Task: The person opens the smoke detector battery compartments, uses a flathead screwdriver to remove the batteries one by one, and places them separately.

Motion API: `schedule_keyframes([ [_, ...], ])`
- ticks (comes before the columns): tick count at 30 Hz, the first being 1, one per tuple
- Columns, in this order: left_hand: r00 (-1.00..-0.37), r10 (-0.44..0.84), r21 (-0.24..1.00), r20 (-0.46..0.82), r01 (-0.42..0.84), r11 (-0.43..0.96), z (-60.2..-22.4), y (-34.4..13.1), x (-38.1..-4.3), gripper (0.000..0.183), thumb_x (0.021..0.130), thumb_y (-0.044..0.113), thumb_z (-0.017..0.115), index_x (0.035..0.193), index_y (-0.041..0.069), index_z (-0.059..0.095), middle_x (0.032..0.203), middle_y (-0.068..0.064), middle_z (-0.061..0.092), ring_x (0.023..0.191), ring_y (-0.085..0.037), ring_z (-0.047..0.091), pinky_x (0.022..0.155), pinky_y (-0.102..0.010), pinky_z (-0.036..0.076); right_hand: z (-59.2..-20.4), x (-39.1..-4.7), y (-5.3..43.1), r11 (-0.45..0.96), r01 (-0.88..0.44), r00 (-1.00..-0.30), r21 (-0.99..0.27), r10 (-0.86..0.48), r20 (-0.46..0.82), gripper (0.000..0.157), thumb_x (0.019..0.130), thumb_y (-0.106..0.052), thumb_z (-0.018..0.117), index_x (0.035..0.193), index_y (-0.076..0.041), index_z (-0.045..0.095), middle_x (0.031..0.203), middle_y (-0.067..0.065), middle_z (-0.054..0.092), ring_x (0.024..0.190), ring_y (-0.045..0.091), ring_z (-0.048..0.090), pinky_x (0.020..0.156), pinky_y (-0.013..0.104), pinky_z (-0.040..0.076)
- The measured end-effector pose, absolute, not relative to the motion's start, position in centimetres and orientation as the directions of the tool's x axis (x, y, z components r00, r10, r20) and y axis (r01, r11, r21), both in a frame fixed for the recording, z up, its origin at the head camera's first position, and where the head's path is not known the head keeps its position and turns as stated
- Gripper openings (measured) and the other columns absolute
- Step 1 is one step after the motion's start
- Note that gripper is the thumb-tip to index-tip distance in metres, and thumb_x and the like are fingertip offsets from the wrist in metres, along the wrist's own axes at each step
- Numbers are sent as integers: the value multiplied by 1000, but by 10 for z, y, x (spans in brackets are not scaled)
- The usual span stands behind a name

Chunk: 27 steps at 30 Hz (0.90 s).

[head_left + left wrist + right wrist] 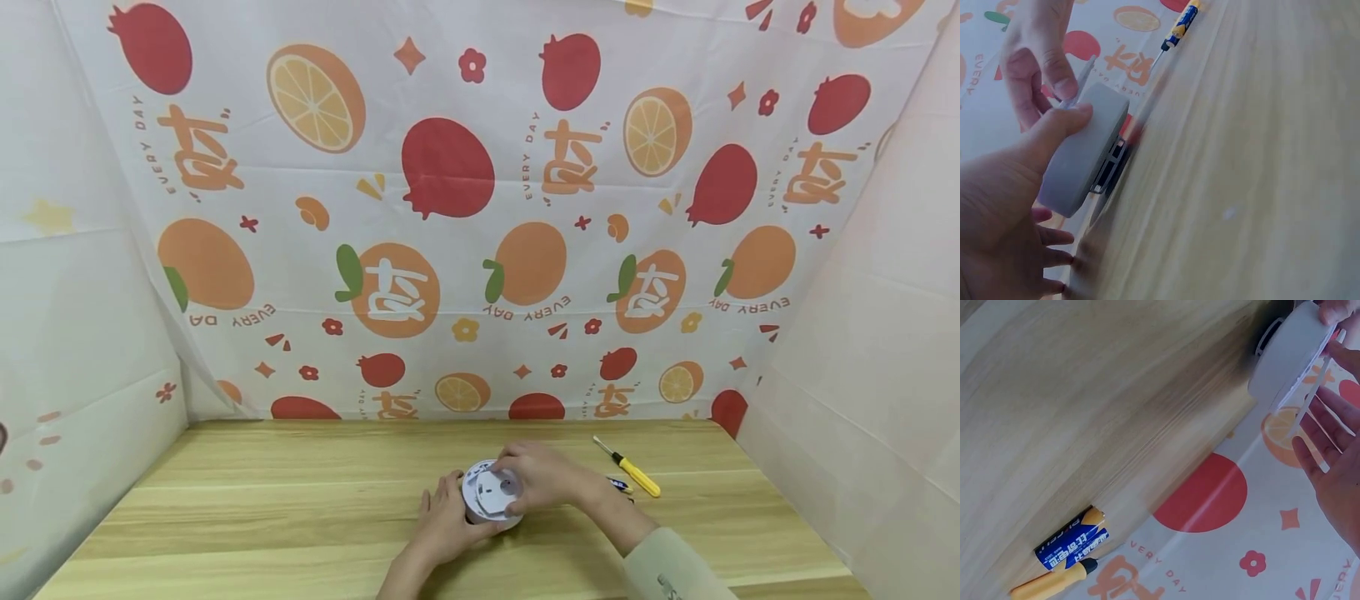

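A round white device point(471, 503) is between the two hands, tilted on edge in the wrist views. My left hand point(447, 521) grips its side, the thumb point(1075, 119) pressed along the top edge. My right hand point(542, 477) pinches a thin white cover plate point(1307, 403) at the device's face. The plate stands partly away from the body at an angle. A dark part with a frame point(1110, 165) juts from the device's opposite side, close to the table. The exact kind of device cannot be told.
A yellow-handled screwdriver point(639, 477) lies on the wooden table point(300, 500) to the right. Beside it are blue batteries point(1072, 540), partly behind the right forearm in the head view. A fruit-print cloth point(457, 350) hangs at the table's back edge.
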<state>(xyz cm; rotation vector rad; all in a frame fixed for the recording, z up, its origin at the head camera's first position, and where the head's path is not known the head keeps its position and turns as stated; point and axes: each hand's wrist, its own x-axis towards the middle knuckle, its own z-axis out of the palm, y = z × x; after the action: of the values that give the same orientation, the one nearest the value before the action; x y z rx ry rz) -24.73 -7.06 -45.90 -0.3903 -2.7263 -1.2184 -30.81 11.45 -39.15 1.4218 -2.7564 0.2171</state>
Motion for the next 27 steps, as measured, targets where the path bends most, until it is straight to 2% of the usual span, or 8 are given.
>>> schedule_keyframes([
  [4, -956, 204, 717, 210, 293, 632, -459, -73, -248, 95, 67, 41, 78, 128, -14, 30, 124, -30, 38, 119, -51, 33, 98, -67, 11, -392, -307, 113, 581, -805, -590, -120, -804, 70, 53, 69, -33, 78, 115, -13, 63, 109, -6, 54, 102, 10, 48, 91, 28, 41],
  [8, -953, 220, 715, 208, 301, 631, -459, -75, -248, 94, 67, 42, 77, 128, -12, 31, 126, -30, 38, 122, -53, 27, 98, -67, 11, -391, -306, 110, 586, -801, -595, -125, -802, 54, 53, 70, -32, 77, 117, -13, 62, 113, -5, 54, 106, 12, 48, 94, 30, 39],
  [13, -952, 227, 726, 204, 303, 617, -462, -75, -249, 87, 69, 38, 75, 130, -7, 33, 130, -33, 35, 124, -55, 22, 98, -67, 8, -395, -308, 109, 562, -817, -573, -129, -817, 68, 52, 71, -30, 77, 118, -13, 61, 116, -3, 54, 109, 14, 48, 96, 32, 38],
  [21, -947, 240, 725, 212, 317, 612, -462, -76, -249, 84, 70, 33, 73, 132, -6, 32, 132, -35, 34, 124, -56, 21, 98, -68, 8, -398, -310, 107, 545, -826, -556, -148, -829, 53, 50, 72, -26, 75, 119, -14, 61, 117, -3, 55, 107, 10, 49, 95, 30, 38],
  [24, -946, 244, 722, 215, 322, 612, -462, -76, -249, 86, 71, 34, 74, 133, -7, 31, 133, -35, 33, 124, -56, 20, 98, -68, 7, -398, -311, 109, 542, -808, -567, -234, -822, 53, 49, 75, -24, 73, 120, -12, 59, 119, -2, 55, 109, 11, 49, 95, 31, 39],
  [27, -947, 242, 718, 213, 320, 619, -462, -75, -248, 89, 70, 36, 75, 134, -7, 30, 133, -35, 34, 124, -56, 21, 98, -67, 7, -398, -312, 116, 566, -733, -635, -377, -768, 81, 42, 82, -20, 67, 121, -11, 58, 121, 1, 54, 112, 16, 48, 94, 36, 40],
])
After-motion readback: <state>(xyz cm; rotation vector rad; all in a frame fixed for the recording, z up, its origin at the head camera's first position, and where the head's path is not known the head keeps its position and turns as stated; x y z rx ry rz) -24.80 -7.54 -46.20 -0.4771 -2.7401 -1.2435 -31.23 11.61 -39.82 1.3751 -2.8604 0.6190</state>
